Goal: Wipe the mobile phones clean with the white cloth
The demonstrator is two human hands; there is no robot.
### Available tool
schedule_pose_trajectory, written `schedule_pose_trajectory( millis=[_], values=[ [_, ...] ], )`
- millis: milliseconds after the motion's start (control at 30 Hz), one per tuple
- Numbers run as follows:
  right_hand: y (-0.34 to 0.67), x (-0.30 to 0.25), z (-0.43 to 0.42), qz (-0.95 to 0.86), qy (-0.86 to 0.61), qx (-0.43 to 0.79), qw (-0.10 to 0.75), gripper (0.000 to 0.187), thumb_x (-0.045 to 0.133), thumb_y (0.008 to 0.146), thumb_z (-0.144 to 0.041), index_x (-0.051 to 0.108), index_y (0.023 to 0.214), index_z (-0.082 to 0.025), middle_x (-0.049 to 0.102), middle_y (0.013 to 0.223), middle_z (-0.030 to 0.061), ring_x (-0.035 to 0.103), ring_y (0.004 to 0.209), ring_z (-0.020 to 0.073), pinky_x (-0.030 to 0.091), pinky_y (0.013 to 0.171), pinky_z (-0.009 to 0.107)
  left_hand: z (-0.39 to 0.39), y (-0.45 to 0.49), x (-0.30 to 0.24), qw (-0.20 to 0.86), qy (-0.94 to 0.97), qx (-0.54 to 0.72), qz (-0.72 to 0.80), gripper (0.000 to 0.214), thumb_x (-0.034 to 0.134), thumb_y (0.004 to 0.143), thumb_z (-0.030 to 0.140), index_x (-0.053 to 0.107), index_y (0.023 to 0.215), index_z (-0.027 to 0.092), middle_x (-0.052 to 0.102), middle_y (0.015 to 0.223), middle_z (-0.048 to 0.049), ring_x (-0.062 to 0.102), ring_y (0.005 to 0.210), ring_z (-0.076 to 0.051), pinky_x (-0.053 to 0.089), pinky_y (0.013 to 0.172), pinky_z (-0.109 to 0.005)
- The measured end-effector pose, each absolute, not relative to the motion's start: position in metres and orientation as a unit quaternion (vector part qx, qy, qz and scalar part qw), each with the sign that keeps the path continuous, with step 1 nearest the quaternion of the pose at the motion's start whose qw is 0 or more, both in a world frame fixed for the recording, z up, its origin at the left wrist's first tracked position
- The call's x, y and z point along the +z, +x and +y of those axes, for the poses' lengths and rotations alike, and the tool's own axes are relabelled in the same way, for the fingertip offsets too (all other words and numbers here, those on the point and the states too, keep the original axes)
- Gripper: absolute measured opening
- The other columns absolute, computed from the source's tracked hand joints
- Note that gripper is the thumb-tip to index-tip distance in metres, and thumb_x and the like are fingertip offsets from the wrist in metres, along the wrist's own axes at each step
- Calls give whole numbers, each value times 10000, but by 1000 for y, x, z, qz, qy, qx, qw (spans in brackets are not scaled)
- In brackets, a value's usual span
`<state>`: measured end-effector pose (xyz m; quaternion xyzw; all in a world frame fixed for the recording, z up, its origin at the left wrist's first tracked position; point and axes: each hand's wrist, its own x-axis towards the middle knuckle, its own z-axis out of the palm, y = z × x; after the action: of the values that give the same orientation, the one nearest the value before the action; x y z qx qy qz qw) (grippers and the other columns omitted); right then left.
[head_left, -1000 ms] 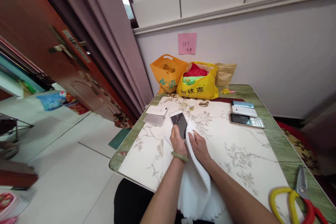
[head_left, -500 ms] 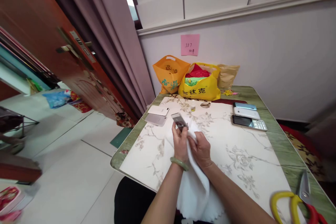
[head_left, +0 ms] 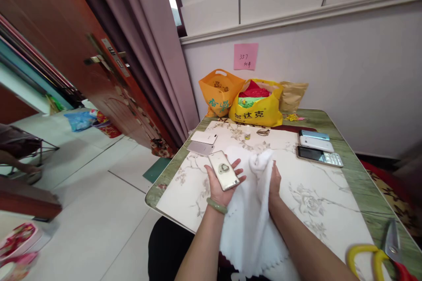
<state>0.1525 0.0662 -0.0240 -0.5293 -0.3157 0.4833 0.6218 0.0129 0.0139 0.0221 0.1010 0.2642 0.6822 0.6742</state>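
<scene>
A pale gold smartphone [head_left: 215, 163] with a ring-like mark on its upturned back lies across the palm of my left hand [head_left: 216, 189]. The fingers of this hand spread out beyond the phone's far edge, and a green bangle circles the wrist. My right hand [head_left: 274, 184] is closed on a white cloth [head_left: 247, 232], its fingers mostly hidden behind the bunched top. The cloth hangs down over the table's near edge towards my lap. Just beyond my left hand, a white phone [head_left: 204, 137] and a grey phone [head_left: 200, 147] lie side by side.
Several phones [head_left: 316, 143] lie at the right. Behind stand an orange bag [head_left: 219, 92], a yellow bag [head_left: 259, 116] and a brown paper bag [head_left: 293, 96]. A small bottle [head_left: 247, 133] and glasses [head_left: 263, 132] lie before them. Yellow-handled scissors [head_left: 372, 252] lie near right.
The phone has turned over in my left hand, from screen side to back, and the left fingers have opened. My right hand has moved away rightwards with the cloth, which is lifted and bunched.
</scene>
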Motion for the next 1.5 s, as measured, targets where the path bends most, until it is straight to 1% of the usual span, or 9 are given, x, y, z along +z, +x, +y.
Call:
schedule_pose_trajectory(
  millis=[167, 300, 467, 600, 800, 933, 1067, 1333, 1500],
  values=[
    [157, -27, 70, -286, -525, 538, 594, 630, 351, 868, -689, 655, 999, -152, 714, 930, 102, 668, 847, 257, 523, 723, 357, 14, 26, 11, 709, 118, 635, 282, 687, 497, 802, 705, 559, 1277, 213, 595, 1304, -144, 578, 1161, -305, 493, 914, -498],
    [150, -27, 65, -432, -514, 487, 559, 617, 351, 887, -664, 664, 978, -140, 705, 979, 114, 641, 953, 259, 492, 859, 363, 16, 30, 1, 721, 125, 588, 345, 684, 523, 797, 693, 617, 1214, 160, 693, 1102, -132, 639, 1050, -306, 518, 865, -433],
    [147, -19, 66, -585, -451, 440, 510, 534, 599, 818, -494, 569, 1263, -201, 614, 1257, 83, 552, 1138, 242, 407, 1006, 387, 11, 31, -4, 685, 186, 569, 415, 581, 565, 812, 627, 656, 1144, 159, 730, 911, -108, 684, 875, -249, 535, 772, -363],
    [151, -16, 70, -570, -462, 465, 495, 512, 690, 734, -473, 620, 1149, -181, 687, 1031, 53, 614, 908, 220, 487, 826, 344, 11, 34, 0, 684, 207, 537, 448, 553, 568, 806, 633, 683, 1065, 159, 731, 873, -94, 684, 808, -227, 531, 740, -335],
    [150, -20, 74, -469, -506, 445, 570, 403, 506, 851, -562, 609, 822, -174, 627, 703, 2, 546, 673, 167, 451, 633, 280, 11, 34, 5, 696, 203, 572, 383, 403, 664, 777, 510, 691, 979, 162, 711, 934, -89, 666, 870, -214, 509, 774, -302],
    [150, -20, 76, -463, -515, 438, 574, 393, 534, 829, -548, 618, 913, -174, 665, 786, 27, 585, 724, 187, 475, 679, 302, 9, 31, 0, 666, 198, 604, 391, 385, 786, 649, 260, 656, 1001, 178, 700, 934, -53, 649, 825, -179, 490, 757, -288],
    [152, -17, 75, -510, -508, 437, 538, 494, 717, 699, -481, 607, 1076, -182, 700, 930, 42, 622, 798, 206, 490, 737, 317, 11, 31, -4, 648, 181, 611, 418, 389, 805, 624, 223, 663, 984, 183, 702, 868, -41, 636, 744, -151, 482, 689, -272],
    [160, -28, 82, -401, -609, 392, 560, 512, 419, 864, -646, 595, 735, -182, 630, 632, 40, 550, 614, 195, 448, 610, 313, 5, 34, 6, 705, 206, 571, 366, 621, 788, 672, 235, 578, 1256, 215, 671, 1167, -104, 655, 980, -235, 542, 803, -351],
    [154, -20, 77, -500, -575, 353, 543, 576, 689, 687, -587, 587, 1088, -186, 697, 881, 48, 621, 768, 223, 476, 701, 322, 6, 36, 0, 662, 202, 606, 391, 444, 792, 623, 201, 624, 1034, 198, 691, 934, -52, 663, 794, -187, 555, 663, -307]
  ],
)
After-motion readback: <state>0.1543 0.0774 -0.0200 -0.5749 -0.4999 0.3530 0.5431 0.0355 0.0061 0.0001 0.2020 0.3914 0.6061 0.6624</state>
